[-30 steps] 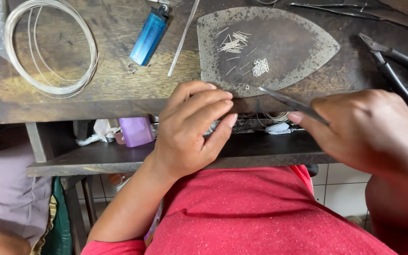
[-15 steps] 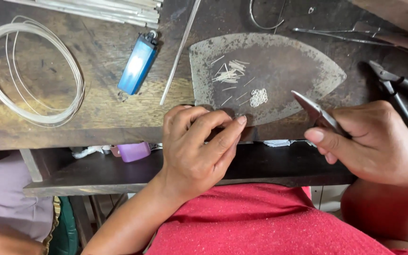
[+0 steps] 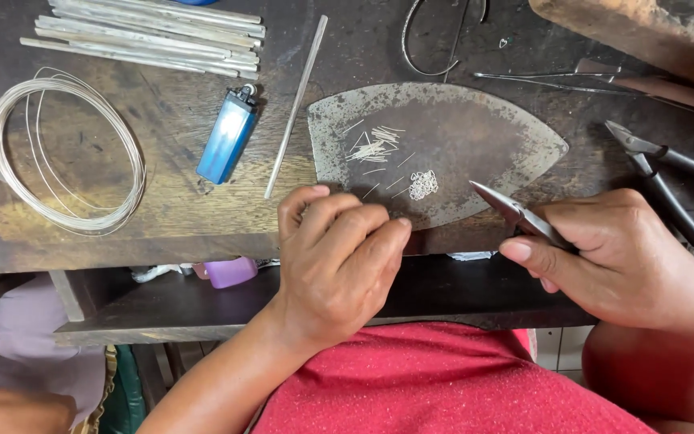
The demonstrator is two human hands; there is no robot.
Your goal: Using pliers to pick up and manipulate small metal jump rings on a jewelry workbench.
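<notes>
My right hand [image 3: 620, 257] grips small metal pliers [image 3: 512, 210], whose tip points left over the near edge of a worn, iron-shaped metal plate [image 3: 475, 133]. On that plate lie short cut bits of silver wire [image 3: 373, 147] and a small cluster of tiny wire rings [image 3: 423, 185]. My left hand [image 3: 335, 257] rests at the plate's near left edge with its fingers curled and pinched together; whether it holds a small piece I cannot tell.
A coil of silver wire [image 3: 66, 157] lies at the left of the wooden bench [image 3: 170, 225]. Several metal rods [image 3: 150, 32], a blue lighter [image 3: 226, 135], a single rod [image 3: 297, 103], tweezers [image 3: 556, 78] and black pliers [image 3: 668, 181] lie around. A shelf with a purple bottle [image 3: 229, 272] sits below.
The view has shifted up over the bench, bringing the rods into sight. Both hands have moved forward onto the plate's near edge, and the pliers' tip now lies over the plate.
</notes>
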